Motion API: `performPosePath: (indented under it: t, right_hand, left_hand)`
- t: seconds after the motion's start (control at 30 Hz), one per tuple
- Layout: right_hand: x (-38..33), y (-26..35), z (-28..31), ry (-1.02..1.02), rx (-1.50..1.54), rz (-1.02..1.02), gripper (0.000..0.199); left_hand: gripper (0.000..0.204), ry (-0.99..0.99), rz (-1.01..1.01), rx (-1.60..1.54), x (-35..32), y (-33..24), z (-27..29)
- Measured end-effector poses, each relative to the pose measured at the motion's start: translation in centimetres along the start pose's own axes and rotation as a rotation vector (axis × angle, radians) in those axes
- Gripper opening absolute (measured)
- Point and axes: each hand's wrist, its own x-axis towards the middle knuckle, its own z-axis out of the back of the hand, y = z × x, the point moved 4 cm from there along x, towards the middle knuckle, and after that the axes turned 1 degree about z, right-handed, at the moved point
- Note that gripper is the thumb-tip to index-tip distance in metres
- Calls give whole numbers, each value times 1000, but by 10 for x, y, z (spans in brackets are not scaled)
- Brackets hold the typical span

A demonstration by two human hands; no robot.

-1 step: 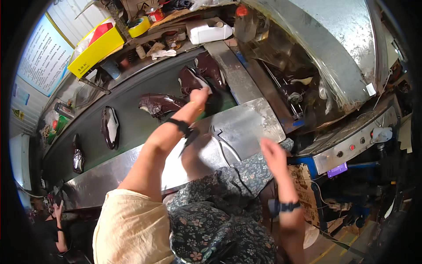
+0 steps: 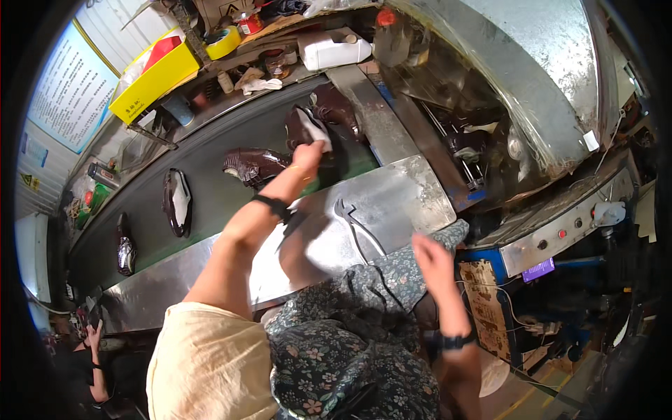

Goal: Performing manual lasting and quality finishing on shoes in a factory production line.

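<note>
My left hand (image 2: 308, 154) reaches over the belt, its fingers closed on a glossy dark maroon shoe (image 2: 299, 126) whose pale sole partly shows. Against it on the right lies another maroon shoe (image 2: 336, 112). A laced one (image 2: 255, 165) rests just left of my wrist. Farther left are a shoe on its side with a pale sole (image 2: 180, 203) and a narrow shiny shoe (image 2: 124, 245). My right hand (image 2: 434, 259) hangs empty above my floral apron (image 2: 336, 357), fingers loosely apart. Near it, metal pincers (image 2: 357, 227) lie on the steel ledge (image 2: 406, 189).
The dark conveyor belt (image 2: 210, 147) curves along the back. Behind it, a shelf holds a white jug (image 2: 332, 49), yellow tape (image 2: 222, 43) and a yellow box (image 2: 154, 77). A metal-hooded machine (image 2: 532, 56) and control panel (image 2: 560, 241) stand right. Another person's hand (image 2: 94, 334) shows lower left.
My left hand has shifted slightly left, and the shoe in it has turned a little, showing more of its pale sole. My right hand has dropped slightly.
</note>
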Motion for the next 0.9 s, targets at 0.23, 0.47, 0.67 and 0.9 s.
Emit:
performPosePath:
  t: [0.23, 0.47, 0.67, 0.9]
  right_hand:
    - [-73, 2, 7, -79, 391, -230, 16]
    - [-20, 146, 44, -428, -50, 178, 32]
    - [-88, 138, 29, -441, -395, 246, 34]
    - [-105, 155, 77, -136, -304, -57, 31]
  left_hand:
    - [48, 775, 136, -159, -215, -30, 89]
    - [39, 1422, -347, 745, -339, -30, 16]
    - [51, 1255, 335, -33, -340, 30, -126]
    - [41, 1259, 467, -163, -395, 35, -150]
